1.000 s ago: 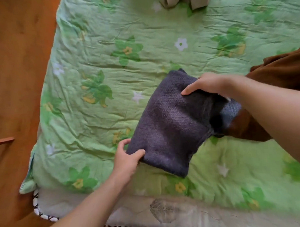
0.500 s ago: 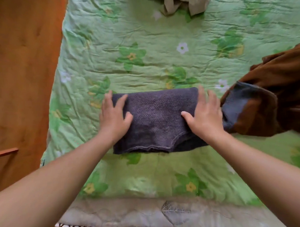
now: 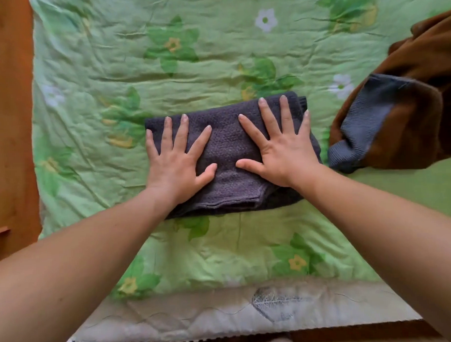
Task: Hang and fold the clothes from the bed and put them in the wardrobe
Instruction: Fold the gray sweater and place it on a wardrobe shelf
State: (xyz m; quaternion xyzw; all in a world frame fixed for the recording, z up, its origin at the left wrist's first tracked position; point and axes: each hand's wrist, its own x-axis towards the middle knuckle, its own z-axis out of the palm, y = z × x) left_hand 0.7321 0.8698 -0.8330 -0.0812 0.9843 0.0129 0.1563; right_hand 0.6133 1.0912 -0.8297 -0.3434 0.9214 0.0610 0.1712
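A dark grey knitted garment [image 3: 228,150], folded into a thick rectangle, lies in the middle of the bed's green flowered cover [image 3: 190,59]. My left hand [image 3: 176,159] presses flat on its left half with fingers spread and straight. My right hand [image 3: 282,148] presses flat on its right half the same way. A brown garment with grey ribbed cuffs [image 3: 409,108] lies in a heap at the right, close beside the folded one.
The pale quilted mattress edge [image 3: 224,316] runs along the near side of the bed. Orange-brown wooden floor [image 3: 10,127] lies to the left of the bed. The far half of the green cover holds no clothes in this view.
A second ago both hands held the grey garment tilted by its edges. It has since been laid down square, and both hands now press flat on top with fingers spread wider.
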